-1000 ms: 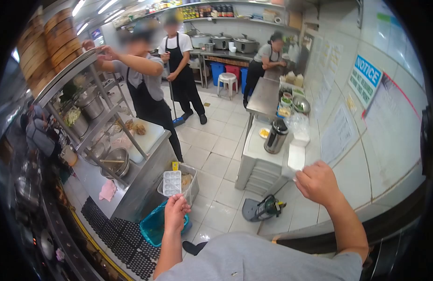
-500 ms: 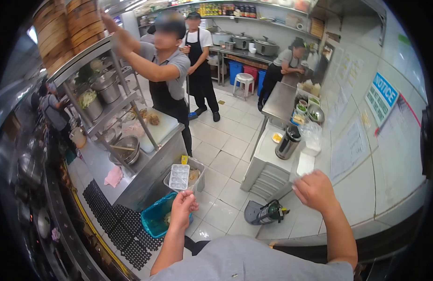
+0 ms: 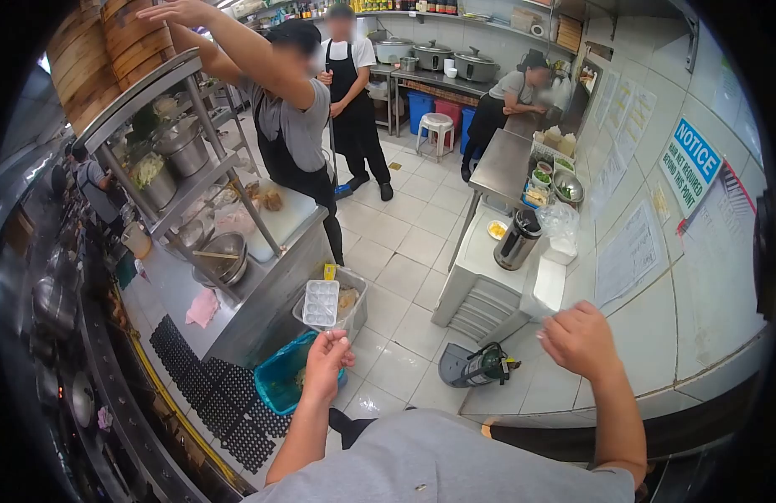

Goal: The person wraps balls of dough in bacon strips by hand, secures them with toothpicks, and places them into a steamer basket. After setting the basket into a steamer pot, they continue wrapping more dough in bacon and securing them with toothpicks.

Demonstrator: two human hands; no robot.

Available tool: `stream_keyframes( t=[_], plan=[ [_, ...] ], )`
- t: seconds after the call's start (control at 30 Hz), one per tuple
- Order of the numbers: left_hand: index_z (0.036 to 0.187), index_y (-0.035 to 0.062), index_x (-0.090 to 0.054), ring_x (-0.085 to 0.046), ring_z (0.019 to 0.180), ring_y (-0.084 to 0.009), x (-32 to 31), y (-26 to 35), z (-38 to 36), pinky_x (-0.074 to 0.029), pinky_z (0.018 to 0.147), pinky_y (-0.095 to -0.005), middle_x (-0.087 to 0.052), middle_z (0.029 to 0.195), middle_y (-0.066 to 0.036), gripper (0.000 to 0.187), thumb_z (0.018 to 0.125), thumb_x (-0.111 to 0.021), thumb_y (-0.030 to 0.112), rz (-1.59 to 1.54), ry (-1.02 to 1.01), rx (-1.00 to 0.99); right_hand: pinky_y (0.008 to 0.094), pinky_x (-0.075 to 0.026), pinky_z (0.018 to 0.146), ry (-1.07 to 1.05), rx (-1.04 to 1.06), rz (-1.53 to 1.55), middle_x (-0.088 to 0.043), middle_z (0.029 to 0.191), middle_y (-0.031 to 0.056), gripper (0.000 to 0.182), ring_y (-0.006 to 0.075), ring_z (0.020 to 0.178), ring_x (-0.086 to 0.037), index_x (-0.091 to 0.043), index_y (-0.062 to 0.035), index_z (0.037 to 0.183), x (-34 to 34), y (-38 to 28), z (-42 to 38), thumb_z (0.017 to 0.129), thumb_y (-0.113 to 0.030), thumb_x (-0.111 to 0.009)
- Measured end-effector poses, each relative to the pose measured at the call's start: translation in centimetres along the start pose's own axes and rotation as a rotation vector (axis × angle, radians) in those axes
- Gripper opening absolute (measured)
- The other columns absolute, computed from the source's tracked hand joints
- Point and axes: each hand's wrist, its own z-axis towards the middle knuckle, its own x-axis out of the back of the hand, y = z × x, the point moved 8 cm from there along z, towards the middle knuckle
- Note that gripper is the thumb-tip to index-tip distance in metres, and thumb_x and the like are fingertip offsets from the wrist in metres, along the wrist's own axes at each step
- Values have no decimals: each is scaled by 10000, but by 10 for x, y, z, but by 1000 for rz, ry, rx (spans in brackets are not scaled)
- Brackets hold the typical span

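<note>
Tray [image 3: 321, 303] sat pinched in our left hand [image 3: 325, 362]; our right hand [image 3: 579, 339] gripped a white box [image 3: 547, 287] above the tabletop [image 3: 480, 247], carrying both.

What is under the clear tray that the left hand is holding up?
Under the clear tray sits a grey bin holding something brownish, with a blue tub lower down. The tray and the left hand cover part of both.
</note>
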Motion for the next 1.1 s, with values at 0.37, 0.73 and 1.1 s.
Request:
stream_keyframes(
  t=[0.37,0.73,1.1],
  plan=[
    [1316,51,-634,-701,863,-160,-46,-20,14,-584,761,-333,-671,1046,-33,280,1089,-731,183,122,-110,104,388,-509,700,118,301,-376,-544,756,26,170,202,684,-595,-720,-9,949,128,-31,67,839,-124,-778],
    [1315,60,-641,-707,863,-157,-58,-25,28,-603,767,-350,-679,1035,-33,264,1092,-734,166,122,-166,78,418,-471,671,244,222,-344,-569,768,48,309,238,656,-567,-748,21,1064,173,-23,92,820,-129,-865],
    [1306,37,-657,-708,841,-144,-10,-26,14,-604,737,-319,-693,1005,-31,268,1081,-747,150,67,-52,61,428,-449,652,237,-104,-154,-568,742,43,212,269,651,-575,-740,-53,969,54,21,32,834,-142,-878]
  ],
)
